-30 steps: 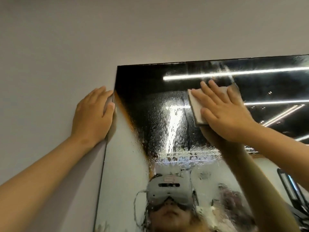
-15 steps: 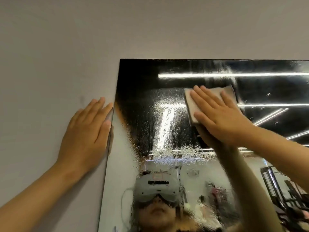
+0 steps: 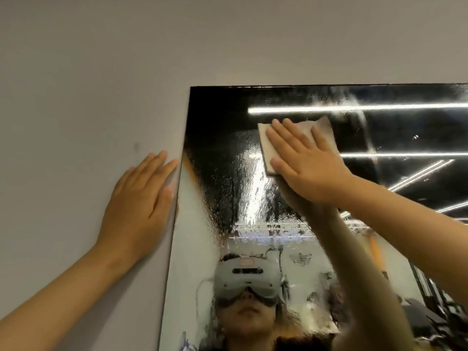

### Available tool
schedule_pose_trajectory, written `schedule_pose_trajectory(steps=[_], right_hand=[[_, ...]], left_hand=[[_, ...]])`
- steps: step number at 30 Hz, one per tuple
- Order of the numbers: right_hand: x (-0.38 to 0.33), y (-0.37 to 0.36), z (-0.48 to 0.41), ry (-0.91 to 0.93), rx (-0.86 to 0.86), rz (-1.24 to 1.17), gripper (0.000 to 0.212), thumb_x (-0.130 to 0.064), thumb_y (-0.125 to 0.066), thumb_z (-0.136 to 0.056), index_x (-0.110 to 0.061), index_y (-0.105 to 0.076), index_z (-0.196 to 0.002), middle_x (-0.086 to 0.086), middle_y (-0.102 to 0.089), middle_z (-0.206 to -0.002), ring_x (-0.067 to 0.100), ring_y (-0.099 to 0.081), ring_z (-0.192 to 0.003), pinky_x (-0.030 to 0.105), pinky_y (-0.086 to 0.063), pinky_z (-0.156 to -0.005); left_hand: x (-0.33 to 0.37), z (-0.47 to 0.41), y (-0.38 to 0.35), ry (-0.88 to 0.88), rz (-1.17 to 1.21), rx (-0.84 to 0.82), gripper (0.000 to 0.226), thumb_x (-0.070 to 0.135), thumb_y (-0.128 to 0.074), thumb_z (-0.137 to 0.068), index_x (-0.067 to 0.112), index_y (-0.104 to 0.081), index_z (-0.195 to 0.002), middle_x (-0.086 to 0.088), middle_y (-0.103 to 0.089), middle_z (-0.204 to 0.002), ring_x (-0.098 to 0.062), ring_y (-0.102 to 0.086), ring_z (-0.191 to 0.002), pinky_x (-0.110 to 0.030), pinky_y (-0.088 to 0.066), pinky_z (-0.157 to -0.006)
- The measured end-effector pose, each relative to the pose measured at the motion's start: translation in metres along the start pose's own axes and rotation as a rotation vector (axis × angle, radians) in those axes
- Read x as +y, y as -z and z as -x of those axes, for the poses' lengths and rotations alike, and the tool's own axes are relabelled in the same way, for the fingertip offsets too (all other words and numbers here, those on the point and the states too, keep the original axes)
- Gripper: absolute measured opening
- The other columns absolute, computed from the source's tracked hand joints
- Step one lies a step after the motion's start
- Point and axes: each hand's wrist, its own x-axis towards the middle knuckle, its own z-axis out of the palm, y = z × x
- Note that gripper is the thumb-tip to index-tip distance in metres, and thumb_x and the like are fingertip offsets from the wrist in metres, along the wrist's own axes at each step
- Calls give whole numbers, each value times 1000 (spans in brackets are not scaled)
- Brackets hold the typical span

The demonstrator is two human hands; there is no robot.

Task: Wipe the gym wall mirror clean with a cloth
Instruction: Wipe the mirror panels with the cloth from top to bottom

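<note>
The wall mirror (image 3: 228, 188) fills the right half of the view, its top left corner in sight and its glass covered in wet droplets and streaks. A folded pale cloth (image 3: 268, 150) lies flat against the glass near the top. My right hand (image 3: 309, 168) presses on it with straight, spread fingers. My left hand (image 3: 139, 206) rests flat on the wall, fingers straight, its edge against the mirror's left border. The glass to the right of the cloth looks clearer and darker.
A plain grey wall (image 3: 76, 72) surrounds the mirror on the left and above. The mirror reflects ceiling light strips (image 3: 379, 107), gym equipment at the lower right and a person wearing a white headset (image 3: 247, 277).
The cloth under my right hand has slid slightly left and down across the glass. My left hand has dropped lower along the mirror's left edge and lies flatter.
</note>
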Motion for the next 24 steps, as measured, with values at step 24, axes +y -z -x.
schedule_pose_trajectory(steps=[24], right_hand=[[-43,-1,-34,-198,13,-9,59,-44,-15,-107,-26,7,-158,-8,13,-165,8,15,-151,44,13,-121]], left_hand=[[4,68,3,82,27,39,63,46,-8,-95,31,-22,-155,18,-8,-161,5,1,-148,-17,11,-119]])
